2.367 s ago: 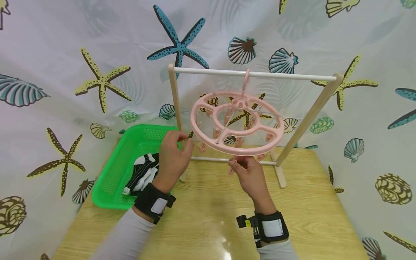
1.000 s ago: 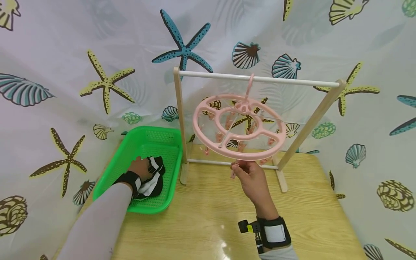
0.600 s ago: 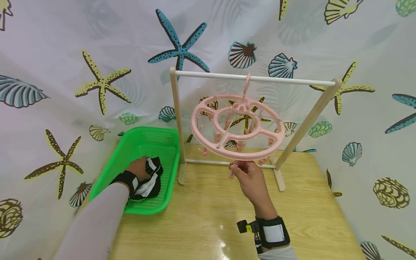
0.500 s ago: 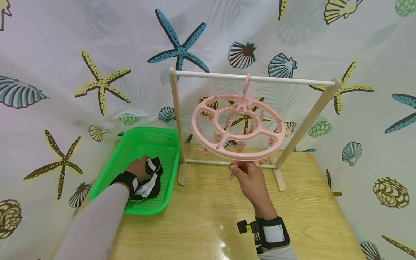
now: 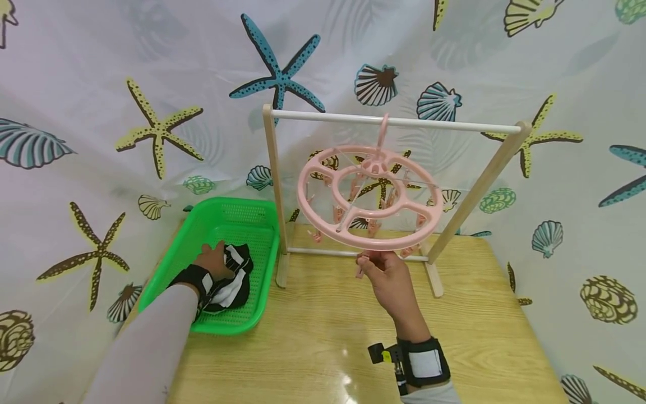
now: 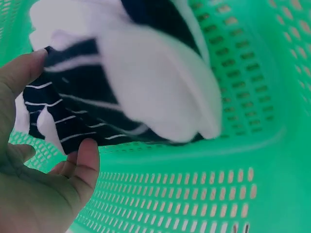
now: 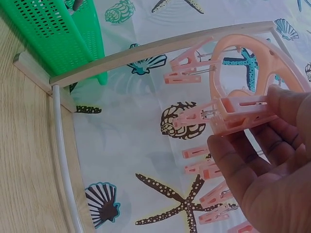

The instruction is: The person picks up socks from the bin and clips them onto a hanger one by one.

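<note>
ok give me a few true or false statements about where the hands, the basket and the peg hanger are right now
1. The left hand grips a black-and-white striped cloth inside the green plastic basket. True.
2. The round pink plastic peg hanger lies flat on the wooden table. False: it hangs from the white rail of the wooden rack.
3. The right hand pinches a pink peg at the hanger's near rim. True.
4. The basket stands right of the rack. False: it stands left of it.

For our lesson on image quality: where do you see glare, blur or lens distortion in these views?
Head view: glare on the table, the wooden rack bowed by the wide lens. Left wrist view: the striped cloth is blurred. Right wrist view: sharp on the pink clip.
</note>
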Action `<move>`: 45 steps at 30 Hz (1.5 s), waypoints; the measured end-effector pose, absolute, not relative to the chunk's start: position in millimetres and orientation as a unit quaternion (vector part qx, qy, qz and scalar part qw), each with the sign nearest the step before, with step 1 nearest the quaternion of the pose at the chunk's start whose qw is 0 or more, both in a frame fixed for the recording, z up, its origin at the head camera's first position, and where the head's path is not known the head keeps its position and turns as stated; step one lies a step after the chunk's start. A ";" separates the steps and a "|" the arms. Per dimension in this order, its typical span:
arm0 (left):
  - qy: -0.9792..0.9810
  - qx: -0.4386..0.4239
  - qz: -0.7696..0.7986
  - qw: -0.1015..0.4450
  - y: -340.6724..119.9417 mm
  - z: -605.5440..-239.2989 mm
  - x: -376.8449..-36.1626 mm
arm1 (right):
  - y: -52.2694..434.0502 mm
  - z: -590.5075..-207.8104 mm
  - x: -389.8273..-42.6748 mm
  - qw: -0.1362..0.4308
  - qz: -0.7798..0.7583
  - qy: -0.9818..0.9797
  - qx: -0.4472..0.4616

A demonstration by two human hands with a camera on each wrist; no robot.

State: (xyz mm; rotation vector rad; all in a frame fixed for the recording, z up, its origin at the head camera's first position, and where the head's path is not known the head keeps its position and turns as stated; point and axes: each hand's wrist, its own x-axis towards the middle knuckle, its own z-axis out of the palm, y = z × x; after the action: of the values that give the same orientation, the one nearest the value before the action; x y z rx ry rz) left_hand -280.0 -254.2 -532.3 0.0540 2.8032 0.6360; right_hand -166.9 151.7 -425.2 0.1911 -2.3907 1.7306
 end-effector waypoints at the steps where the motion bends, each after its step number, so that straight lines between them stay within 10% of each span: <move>1: 0.966 0.014 0.225 0.127 -255.6 -535.6 -283.1 | 151.6 -424.7 -166.6 0.092 0.584 -0.804 0.063; 20: 0.960 0.024 0.278 -0.025 -218.4 -511.3 -277.9 | 155.1 -420.0 -164.5 0.085 0.599 -0.795 0.045; 45: 0.906 0.047 0.417 -0.056 -195.6 -417.6 -181.6 | 151.9 -430.2 -164.7 0.100 0.610 -0.783 0.072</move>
State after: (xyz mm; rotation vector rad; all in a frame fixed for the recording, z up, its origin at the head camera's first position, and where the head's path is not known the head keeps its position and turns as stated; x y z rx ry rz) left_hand -181.6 -195.6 -417.6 0.1515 2.9522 1.3571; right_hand -164.7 151.9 -430.2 0.2123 -2.3142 1.8017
